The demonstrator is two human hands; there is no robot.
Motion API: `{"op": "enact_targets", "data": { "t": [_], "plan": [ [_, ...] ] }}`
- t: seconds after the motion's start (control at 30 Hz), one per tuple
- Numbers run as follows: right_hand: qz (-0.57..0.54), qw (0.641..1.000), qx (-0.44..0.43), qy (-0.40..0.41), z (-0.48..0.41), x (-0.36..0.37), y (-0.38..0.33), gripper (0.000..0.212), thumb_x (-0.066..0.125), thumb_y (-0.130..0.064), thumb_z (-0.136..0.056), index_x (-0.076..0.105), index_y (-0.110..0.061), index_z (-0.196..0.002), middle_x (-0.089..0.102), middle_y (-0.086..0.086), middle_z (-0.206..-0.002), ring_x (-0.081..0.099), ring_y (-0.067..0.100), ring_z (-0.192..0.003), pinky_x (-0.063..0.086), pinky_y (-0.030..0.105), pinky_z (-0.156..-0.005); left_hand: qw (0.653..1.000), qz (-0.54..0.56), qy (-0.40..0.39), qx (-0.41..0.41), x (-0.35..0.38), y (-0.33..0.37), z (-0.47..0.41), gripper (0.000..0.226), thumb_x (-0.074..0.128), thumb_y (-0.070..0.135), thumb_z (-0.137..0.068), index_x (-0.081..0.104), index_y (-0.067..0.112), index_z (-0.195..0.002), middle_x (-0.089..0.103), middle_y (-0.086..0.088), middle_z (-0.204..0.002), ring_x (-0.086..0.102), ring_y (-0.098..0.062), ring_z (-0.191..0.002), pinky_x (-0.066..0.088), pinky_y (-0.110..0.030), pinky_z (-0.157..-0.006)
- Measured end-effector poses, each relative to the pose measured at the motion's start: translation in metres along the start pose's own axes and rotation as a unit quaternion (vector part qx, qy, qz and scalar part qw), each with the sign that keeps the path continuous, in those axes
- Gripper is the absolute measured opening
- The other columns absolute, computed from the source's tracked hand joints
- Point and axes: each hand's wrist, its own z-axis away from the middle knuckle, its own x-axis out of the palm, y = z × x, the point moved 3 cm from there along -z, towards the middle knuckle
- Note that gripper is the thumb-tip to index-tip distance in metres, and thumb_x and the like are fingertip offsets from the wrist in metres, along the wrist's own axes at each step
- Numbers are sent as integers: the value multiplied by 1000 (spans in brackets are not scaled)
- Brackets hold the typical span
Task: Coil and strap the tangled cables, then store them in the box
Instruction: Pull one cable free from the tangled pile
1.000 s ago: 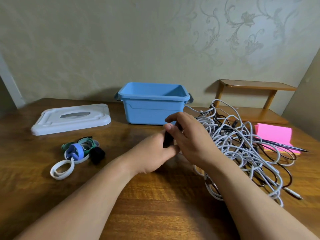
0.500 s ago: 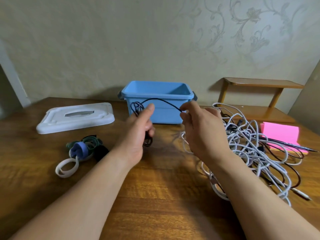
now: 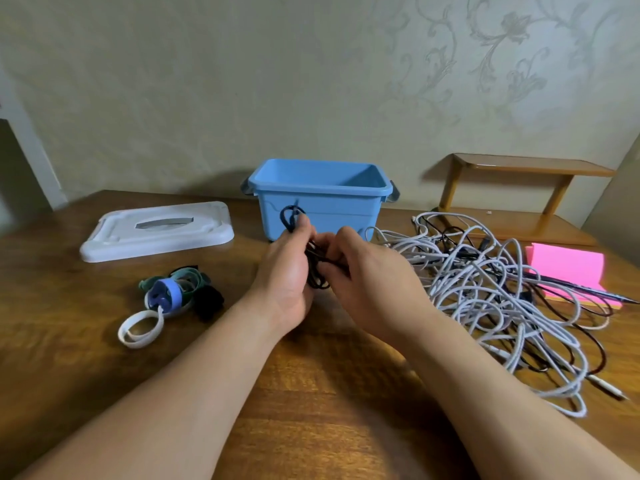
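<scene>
Grips a thin black cable (image 3: 290, 218) in the left hand (image 3: 287, 271), fingers curled round its bunched loops; lets one small loop stick up above the fist, in front of the blue box (image 3: 339, 216); pinches the same cable with the right hand (image 3: 367, 282), thumb and fingers bent on it, right beside the left hand. Shows the box open at the back of the wooden table (image 3: 69, 341), with its white lid (image 3: 156, 230) lying flat to the left, well apart from it; shows a little heap of straps (image 3: 173, 292), green, purple, white and black, on the table near the left arm; shows the big tangle of white and black cables (image 3: 485, 289) on the table to the right, close to the box and just beside the right arm; shows a pink pad (image 3: 568, 271) past the tangle, with a dark pen (image 3: 588, 292) lying across it.
</scene>
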Motion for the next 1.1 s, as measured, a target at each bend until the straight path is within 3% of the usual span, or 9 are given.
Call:
{"op": "enact_targets", "data": {
  "t": [0.2, 0.3, 0.4, 0.47, 0.57, 0.7, 0.87, 1.0, 1.1],
  "plan": [
    [77, 996, -13, -29, -1, -5, 25, 24, 60, -48, -103, 63, -25, -96, 71, -5, -89, 66, 26, -86, 41, 41, -82, 990, 124, 68, 20, -23, 40, -11, 44, 46, 51, -112, 50, 22, -79, 36, 4, -63, 32, -13, -47, 30, -26, -42],
    [92, 994, -3, -52, -1, -8, 43, 30, 57, -53, -102, 67, -27, -90, 69, -8, -85, 65, 24, -87, 42, 42, -84, 993, -52, 71, 82, -42, 55, -11, 42, 45, 51, -112, 50, 22, -82, 33, 4, -61, 24, -13, -49, 15, -32, -47],
    [90, 995, 5, -41, -3, -12, 47, 34, 58, -55, -100, 68, -26, -87, 68, -6, -80, 62, 24, -82, 41, 41, -81, 955, -282, -34, 80, -27, 41, -2, 37, 43, 48, -113, 53, 19, -92, 42, 4, -67, 35, -11, -50, 27, -27, -45],
    [96, 995, 4, -39, -3, -13, 42, 31, 54, -49, -98, 65, -23, -85, 66, -5, -82, 61, 27, -85, 37, 40, -77, 895, -430, -92, 79, -14, 21, 1, 28, 45, 50, -112, 61, 27, -111, 62, 5, -86, 58, -9, -71, 51, -29, -66],
    [75, 996, 18, -39, -4, -19, 37, 13, 51, -34, -88, 55, -22, -84, 60, -3, -83, 56, 28, -84, 31, 39, -73, 848, -501, -154, 79, -1, 5, 6, 29, 53, 58, -104, 64, 38, -123, 74, 14, -111, 68, -8, -108, 53, -40, -102],
    [14, 998, 51, -44, -6, -27, 39, 16, 64, -17, -84, 56, -21, -97, 60, -4, -85, 52, 24, -81, 29, 36, -69, 883, -420, -210, 20, 0, 5, 11, 18, 65, 35, -103, 63, 31, -122, 78, 2, -110, 72, -10, -106, 54, -39, -95],
    [-76, 994, 73, -37, -2, -26, 36, 26, 68, -11, -83, 57, -25, -103, 67, -4, -86, 61, 24, -79, 50, 44, -66, 839, -493, -226, 44, 2, -2, 13, 16, 57, 37, -110, 66, 28, -101, 65, 6, -71, 59, -14, -71, 47, -43, -79],
    [-108, 992, 71, -6, -3, -26, 42, 17, 70, -20, -93, 61, -27, -106, 70, -9, -91, 66, 18, -84, 56, 48, -73, 910, -364, -192, 49, -2, -1, 8, 17, 50, 21, -114, 62, 10, -109, 51, 2, -65, 54, -29, -75, 51, -50, -83],
    [-95, 994, 57, -11, -4, -25, 45, 11, 64, -35, -101, 65, -26, -107, 72, -11, -96, 67, 14, -87, 56, 42, -75, 959, -236, -151, 35, -6, 9, 7, 17, 47, 23, -115, 55, 11, -106, 41, 2, -64, 53, -25, -57, 50, -33, -60]
  ]
}}
